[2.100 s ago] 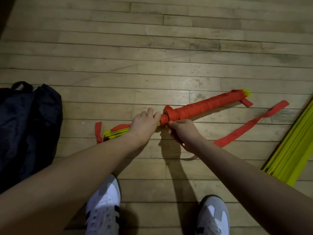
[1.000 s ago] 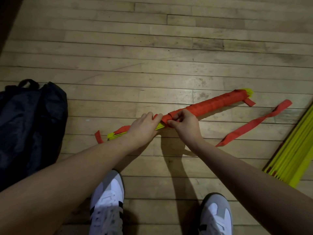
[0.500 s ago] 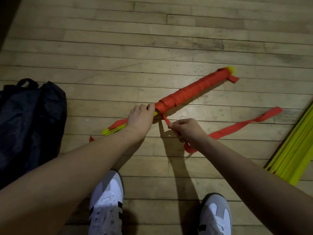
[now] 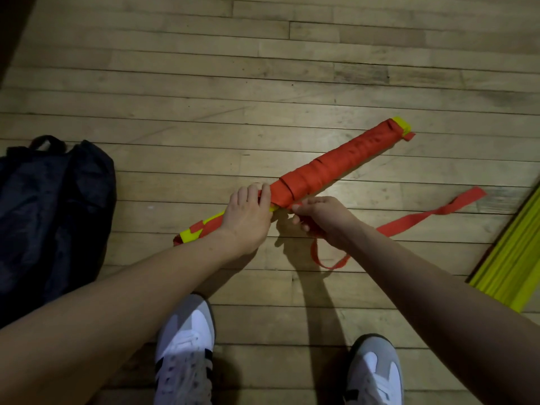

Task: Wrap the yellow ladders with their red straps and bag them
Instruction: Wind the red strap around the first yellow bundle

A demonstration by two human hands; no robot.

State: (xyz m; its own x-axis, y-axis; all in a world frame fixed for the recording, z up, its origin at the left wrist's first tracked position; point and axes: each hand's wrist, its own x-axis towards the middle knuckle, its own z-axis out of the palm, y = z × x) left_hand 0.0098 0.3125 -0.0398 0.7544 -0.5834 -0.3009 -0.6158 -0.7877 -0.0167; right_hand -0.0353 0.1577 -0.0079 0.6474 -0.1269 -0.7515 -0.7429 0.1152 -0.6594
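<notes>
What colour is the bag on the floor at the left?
The bag is black; the head view shows it.

Head-worn view, steeply down, floor (image 4: 204,83) close.

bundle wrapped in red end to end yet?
No: the bundle shows bare yellow on the near side of the left hand, and loose red strap trails on the floor.

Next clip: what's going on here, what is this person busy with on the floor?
A person is winding a red strap around a bundle of yellow ladder rungs on a wooden floor. The left hand grips the bundle at the wrap's edge; the right hand pinches the strap beside it. The far part is covered in red, the near end shows yellow, and loose strap trails right. A dark bag and another yellow bundle lie nearby.
</notes>
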